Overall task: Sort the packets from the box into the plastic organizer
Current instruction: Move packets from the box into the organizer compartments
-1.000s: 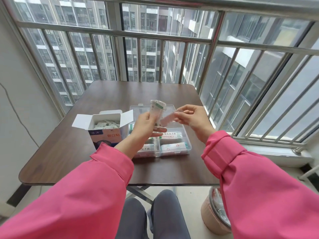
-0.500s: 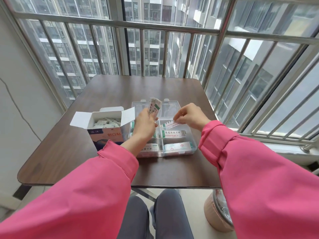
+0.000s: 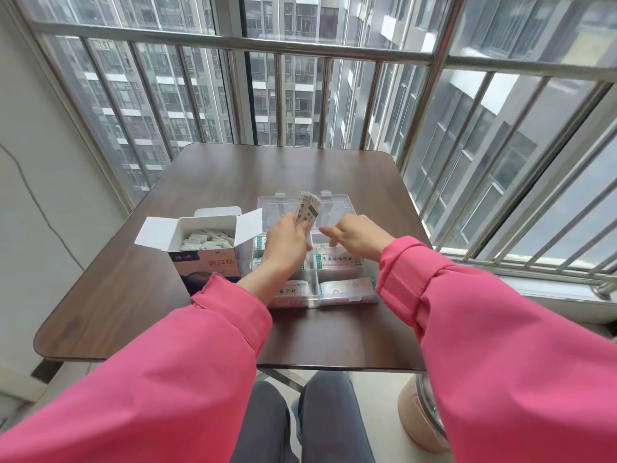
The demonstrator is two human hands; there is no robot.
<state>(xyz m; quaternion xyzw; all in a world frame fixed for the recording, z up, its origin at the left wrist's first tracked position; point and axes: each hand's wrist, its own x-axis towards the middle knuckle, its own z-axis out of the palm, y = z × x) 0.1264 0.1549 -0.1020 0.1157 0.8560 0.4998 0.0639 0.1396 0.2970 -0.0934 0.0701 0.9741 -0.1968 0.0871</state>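
Note:
A clear plastic organizer (image 3: pixel 334 300) lies on the table with its lid (image 3: pixel 337 207) open at the back. Packets lie flat in its compartments (image 3: pixel 337 260). To its left stands the open cardboard box (image 3: pixel 207 264), with several white packets (image 3: pixel 207 238) inside. My left hand (image 3: pixel 285 243) grips an upright stack of packets (image 3: pixel 309 208) above the organizer's middle. My right hand (image 3: pixel 359 237) reaches down into the back right compartment, thumb stretched to the left. I see no packet between its fingers.
The brown table (image 3: pixel 233 175) stands against a metal window railing (image 3: pixel 434 95) at the back and right, with a white wall on the left. A round bin (image 3: pixel 422 419) sits on the floor under the table's near right corner. My knees are below the front edge.
My right hand pulled one packet off the stack and carried it down into the organizer's back right compartment. My left hand kept hold of the stack and sank slightly.

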